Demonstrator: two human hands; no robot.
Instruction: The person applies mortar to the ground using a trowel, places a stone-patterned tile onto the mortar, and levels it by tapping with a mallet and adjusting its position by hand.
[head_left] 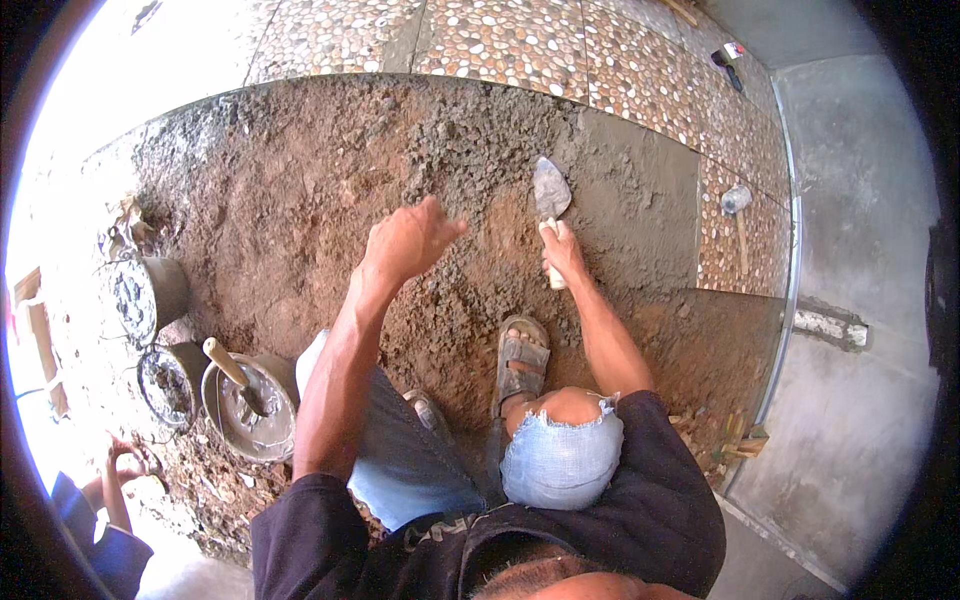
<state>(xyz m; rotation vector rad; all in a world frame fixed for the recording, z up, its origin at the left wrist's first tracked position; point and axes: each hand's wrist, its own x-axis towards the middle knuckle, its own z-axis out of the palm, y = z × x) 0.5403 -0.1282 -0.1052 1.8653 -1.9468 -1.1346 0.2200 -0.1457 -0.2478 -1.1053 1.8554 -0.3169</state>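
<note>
My right hand (566,254) is wrapped round the pale handle of a trowel (551,188). The trowel's grey, mortar-smeared blade points away from me, over the boundary between rough mortar and a smoothed part. To its left, my left hand (408,242) hovers above the soil and loose mortar, thumb held apart from partly bent fingers and no object visible in it. Lumpy grey mortar (470,140) lies beyond both hands. Smooth wet mortar (640,190) spreads to the right, up to the pebble-patterned tiles (510,45).
Buckets stand at left; one holds wet mortar (258,410) and a second trowel (232,372). A mallet (737,205) rests on the right tiles, a dark-handled tool (729,68) farther back. A grey wall (850,200) bounds the right. Another person's hand (122,460) shows at lower left.
</note>
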